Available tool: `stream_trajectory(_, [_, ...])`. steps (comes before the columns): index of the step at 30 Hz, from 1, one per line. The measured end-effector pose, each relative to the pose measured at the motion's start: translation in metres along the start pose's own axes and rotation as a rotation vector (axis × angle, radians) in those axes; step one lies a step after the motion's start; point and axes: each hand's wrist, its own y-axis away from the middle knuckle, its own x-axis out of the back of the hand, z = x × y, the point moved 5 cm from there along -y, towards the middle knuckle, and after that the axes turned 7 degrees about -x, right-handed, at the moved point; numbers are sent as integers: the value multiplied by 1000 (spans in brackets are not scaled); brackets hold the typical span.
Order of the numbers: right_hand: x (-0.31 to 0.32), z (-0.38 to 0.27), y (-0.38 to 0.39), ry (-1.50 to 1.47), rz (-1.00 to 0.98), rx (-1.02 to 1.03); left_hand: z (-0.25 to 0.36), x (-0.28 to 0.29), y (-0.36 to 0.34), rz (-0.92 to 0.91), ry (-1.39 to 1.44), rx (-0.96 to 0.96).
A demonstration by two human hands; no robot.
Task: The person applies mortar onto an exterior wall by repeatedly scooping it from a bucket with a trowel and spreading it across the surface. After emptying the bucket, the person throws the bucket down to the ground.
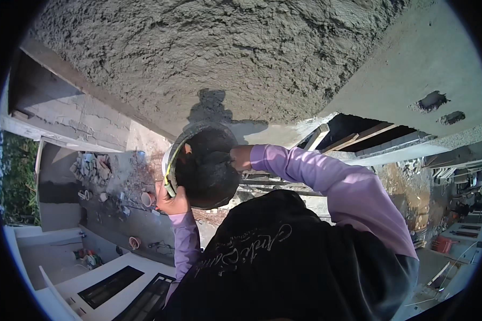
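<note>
A round bucket (201, 130) with a dark, shadowed inside is held up in front of my body, near the wall. My left hand (172, 202) is closed on the bucket's near left rim, beside a yellow-green strip that runs along its edge. My right hand (241, 159) reaches over the right side into the bucket. Its fingers disappear in the dark there, so what they touch or hold cannot be seen. Some greyish material (211, 160) shows dimly inside. Ahead rises a wall coated in rough grey mortar (225, 59), with my shadow on its lower part.
Wooden planks (353, 140) cross a dark opening at the right. Smooth plaster with two ragged holes (432, 101) lies at upper right. Far below at the left are small buckets (147, 199), rubble (93, 167) and a white structure (112, 283). Debris covers the ground at far right.
</note>
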Motion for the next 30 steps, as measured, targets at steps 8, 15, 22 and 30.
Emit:
stream_trajectory(8, [-49,-43,-22,373,349,476,39,13,0,194,-48,-19])
stream_trajectory(15, [16,-65,38,465,260,354,27,54,31,315,-231,77])
stream_trajectory(22, [-25,-65,-33,110,-11,229,60,45,27,233,-191,5])
stream_trajectory(30, [-59,-85,-14,-157,-292,169,9,54,61,412,-84,141])
